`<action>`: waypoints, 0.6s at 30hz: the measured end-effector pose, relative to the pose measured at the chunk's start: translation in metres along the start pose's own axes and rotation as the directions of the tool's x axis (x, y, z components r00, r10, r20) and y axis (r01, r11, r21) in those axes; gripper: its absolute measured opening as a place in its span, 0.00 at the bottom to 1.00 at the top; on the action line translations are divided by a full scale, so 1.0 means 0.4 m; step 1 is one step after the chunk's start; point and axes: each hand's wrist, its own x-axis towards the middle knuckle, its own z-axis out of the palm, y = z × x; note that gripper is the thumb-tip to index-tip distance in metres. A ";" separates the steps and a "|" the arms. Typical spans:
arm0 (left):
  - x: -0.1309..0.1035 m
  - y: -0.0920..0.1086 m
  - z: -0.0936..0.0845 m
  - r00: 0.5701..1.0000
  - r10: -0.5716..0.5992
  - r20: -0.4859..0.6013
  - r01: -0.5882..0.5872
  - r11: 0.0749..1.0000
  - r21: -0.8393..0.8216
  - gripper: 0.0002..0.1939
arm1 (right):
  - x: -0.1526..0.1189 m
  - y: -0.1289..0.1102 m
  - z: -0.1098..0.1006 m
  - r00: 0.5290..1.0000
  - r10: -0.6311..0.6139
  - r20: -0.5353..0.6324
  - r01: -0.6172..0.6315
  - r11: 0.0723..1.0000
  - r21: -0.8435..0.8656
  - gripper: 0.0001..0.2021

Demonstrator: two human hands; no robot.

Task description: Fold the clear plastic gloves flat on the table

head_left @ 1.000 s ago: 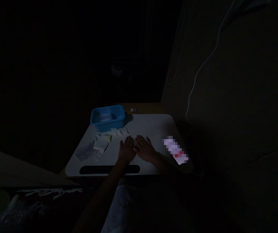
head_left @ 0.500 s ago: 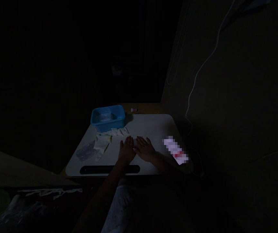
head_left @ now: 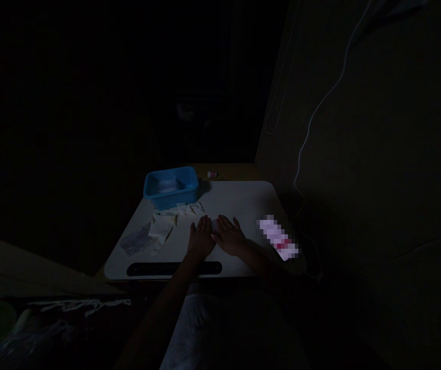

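My left hand [head_left: 201, 239] lies palm down on the white table [head_left: 239, 198], fingers stretched forward. Beside it my right hand [head_left: 229, 236] is also flat, its thumb near the left hand. A small pale patch [head_left: 214, 225] shows between the fingers of both hands; what it is, I cannot make out in the dim light. Left of the hands are a crumpled whitish piece [head_left: 162, 226] and a clear plastic sheet or bag [head_left: 136, 240]. Several small crumpled pale pieces [head_left: 190, 208] lie further back.
A blue basin [head_left: 174, 198] with something pale inside stands at the back left. Behind the table is a small container [head_left: 212, 174]. A bright, blurred-out device [head_left: 276, 236] lies on the right. A white cable [head_left: 310, 121] hangs on the right.
The fingers of my right hand have shifted very slightly; my left hand has stayed in place.
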 end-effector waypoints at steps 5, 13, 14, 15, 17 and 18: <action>0.000 -0.001 0.007 1.000 0.010 -0.023 -0.010 1.000 0.006 0.29 | -0.001 -0.002 -0.004 1.000 0.019 0.003 -0.019 1.000 0.004 0.29; 0.001 -0.004 0.011 0.999 0.013 -0.030 -0.013 1.000 0.000 0.29 | 0.000 -0.006 -0.009 0.999 0.052 0.010 -0.052 0.999 -0.002 0.31; 0.001 -0.003 0.011 0.999 0.012 -0.030 -0.012 1.000 0.000 0.29 | 0.001 -0.006 -0.010 0.998 0.054 0.011 -0.054 0.999 -0.003 0.31; 0.002 -0.003 0.011 0.999 0.010 -0.030 -0.010 1.000 -0.001 0.29 | 0.001 -0.007 -0.010 0.998 0.057 0.012 -0.057 0.998 -0.003 0.31; 0.002 -0.002 0.011 0.999 0.004 -0.038 -0.004 1.000 -0.002 0.29 | 0.002 -0.008 -0.010 0.998 0.063 0.014 -0.063 0.998 -0.003 0.30; 0.001 -0.002 0.011 0.999 0.003 -0.044 -0.004 1.000 -0.002 0.29 | 0.002 -0.008 -0.010 0.998 0.065 0.014 -0.065 0.998 -0.004 0.30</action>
